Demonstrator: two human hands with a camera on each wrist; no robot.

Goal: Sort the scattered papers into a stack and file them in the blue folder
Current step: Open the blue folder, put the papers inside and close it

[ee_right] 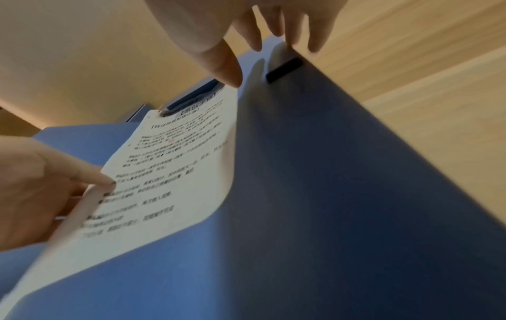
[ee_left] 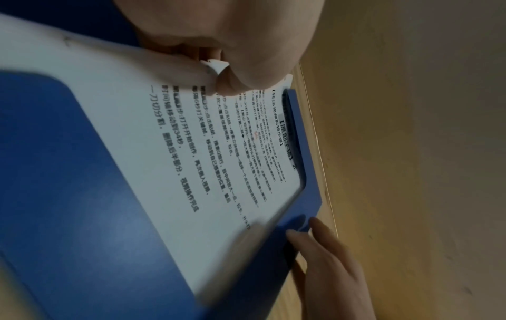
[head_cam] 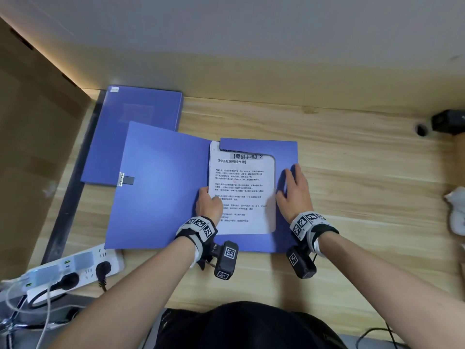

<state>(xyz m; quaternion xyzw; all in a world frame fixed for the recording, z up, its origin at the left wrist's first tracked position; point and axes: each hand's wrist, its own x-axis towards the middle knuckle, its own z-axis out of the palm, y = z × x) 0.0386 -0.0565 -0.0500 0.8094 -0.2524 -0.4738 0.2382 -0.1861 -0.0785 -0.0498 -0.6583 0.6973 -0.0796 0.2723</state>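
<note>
A blue folder (head_cam: 161,187) lies open on the wooden desk (head_cam: 364,172). A stack of printed papers (head_cam: 241,182) sits in its right half, tucked under the blue pocket flap (head_cam: 286,152) at the top and right. My left hand (head_cam: 206,197) pinches the stack's left edge, thumb on top and fingers underneath, which the right wrist view shows on the papers (ee_right: 170,173). My right hand (head_cam: 292,182) rests with straight fingers on the folder's right flap near its outer edge. In the left wrist view the papers (ee_left: 205,162) lie inside the curved pocket cut-out.
A second, closed blue folder (head_cam: 136,127) lies at the back left, partly under the open one. A white power strip (head_cam: 75,268) with plugs and cables sits at the front left. A black device (head_cam: 448,120) and a white crumpled thing (head_cam: 456,210) are at the right edge.
</note>
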